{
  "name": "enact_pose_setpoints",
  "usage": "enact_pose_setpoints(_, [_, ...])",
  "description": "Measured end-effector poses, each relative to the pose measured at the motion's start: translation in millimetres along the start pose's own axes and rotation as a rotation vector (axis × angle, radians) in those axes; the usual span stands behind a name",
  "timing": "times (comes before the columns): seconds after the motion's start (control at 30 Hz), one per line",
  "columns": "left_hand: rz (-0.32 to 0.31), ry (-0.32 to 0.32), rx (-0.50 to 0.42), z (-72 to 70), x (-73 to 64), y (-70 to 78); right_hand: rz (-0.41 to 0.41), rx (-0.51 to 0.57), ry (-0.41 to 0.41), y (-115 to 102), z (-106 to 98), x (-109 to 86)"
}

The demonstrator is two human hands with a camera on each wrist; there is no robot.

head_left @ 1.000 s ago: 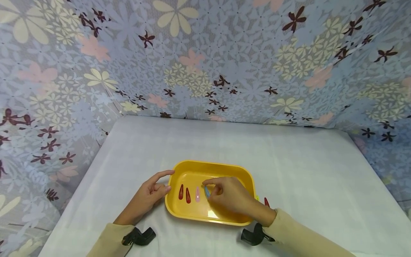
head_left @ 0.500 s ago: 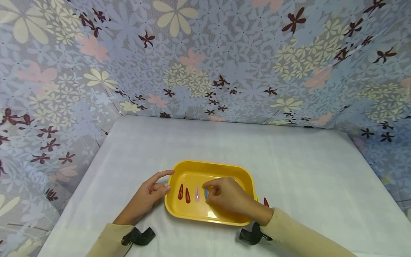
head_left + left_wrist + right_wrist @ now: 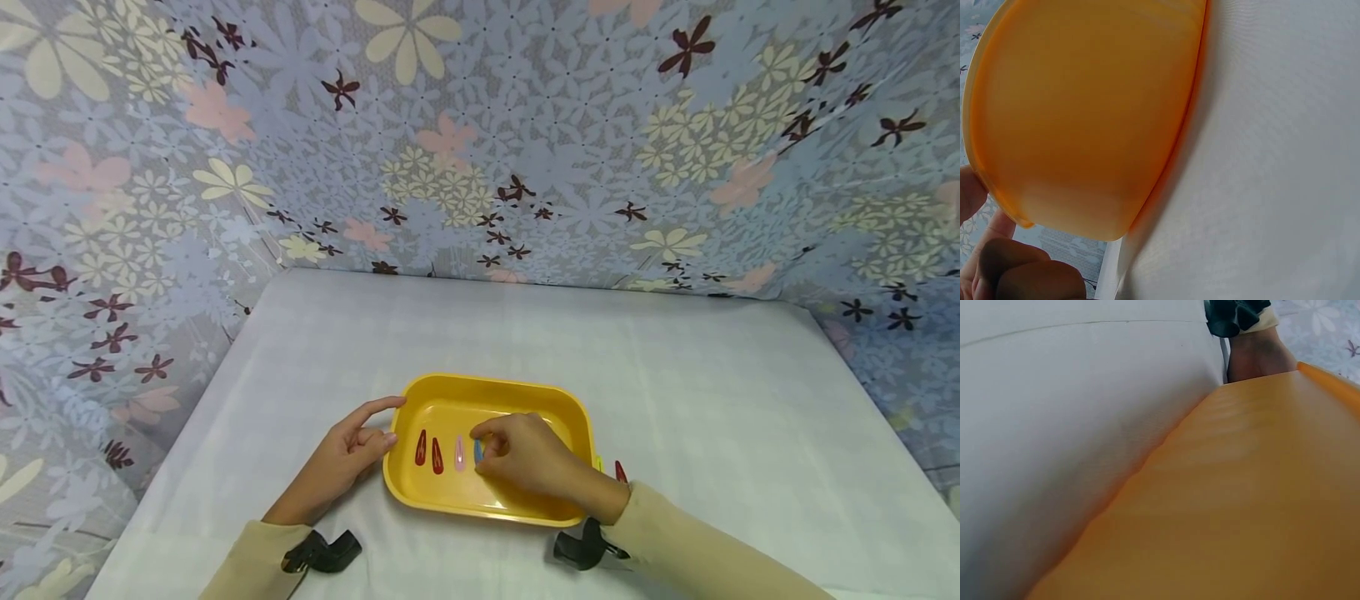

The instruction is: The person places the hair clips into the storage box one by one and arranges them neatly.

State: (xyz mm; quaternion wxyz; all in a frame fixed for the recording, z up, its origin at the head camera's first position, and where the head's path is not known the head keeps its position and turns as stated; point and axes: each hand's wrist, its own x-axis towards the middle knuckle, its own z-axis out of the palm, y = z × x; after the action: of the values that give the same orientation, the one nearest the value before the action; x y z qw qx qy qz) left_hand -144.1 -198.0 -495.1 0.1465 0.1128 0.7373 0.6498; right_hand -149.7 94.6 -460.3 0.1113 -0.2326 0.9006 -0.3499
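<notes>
Inside a yellow tray (image 3: 517, 510), my right hand (image 3: 528, 454) holds a blue hair clip (image 3: 478, 452) by its ends between thumb and index finger. Part of the clip is hidden by the fingers. To its left lie a pink hair clip (image 3: 460, 452) and two red hair clips (image 3: 438, 456), upright in a row. My left hand (image 3: 348, 454) touches the tray's left rim with index fingertip and thumb, its other fingers curled beneath. In the left wrist view, those fingers meet the rim of the tray (image 3: 1085, 125). The right wrist view shows mostly the tray's outer wall (image 3: 1241, 487).
Another red clip (image 3: 620, 472) lies on the white cloth right of the tray, partly hidden by the right forearm. A small yellow-green thing (image 3: 598, 463) shows at the tray's right edge. Flowered fabric (image 3: 480, 150) hangs behind the table (image 3: 675, 375).
The blue clip has turned from slanted to nearly upright and shifted slightly left with my right hand. My left hand has stayed at the rim.
</notes>
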Motion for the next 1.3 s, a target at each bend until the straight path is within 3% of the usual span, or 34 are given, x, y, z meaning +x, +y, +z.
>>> enact_pose_setpoints(0.27, [0.001,0.0,0.003,-0.3,0.7,-1.5,-0.007,-0.052,0.032,-1,2,-1.1])
enact_pose_setpoints(0.53, [0.003,0.001,0.009,-0.2,3.1,1.9,0.011,-0.023,0.036,0,1,-0.1])
enact_pose_setpoints(0.67, [0.003,0.002,0.012,-0.2,4.1,1.6,0.029,0.015,0.096,-3,-6,-2.4])
enact_pose_setpoints(0.87, [-0.044,0.004,0.02,1.0,-1.3,-4.0,0.039,0.062,0.245,-17,-35,-13.0])
enact_pose_setpoints(1.03, [-0.041,0.004,0.021,3.3,-1.8,-2.9,0.018,0.088,0.315,-19,-71,-34.8])
enact_pose_setpoints(1.13, [-0.039,0.003,0.028,2.8,-0.9,-0.3,0.032,0.105,0.326,-11,-90,-53.0])
enact_pose_setpoints(1.3, [-0.028,0.005,0.047,-1.1,-1.6,2.5,0.131,0.18,0.281,20,-108,-83.3])
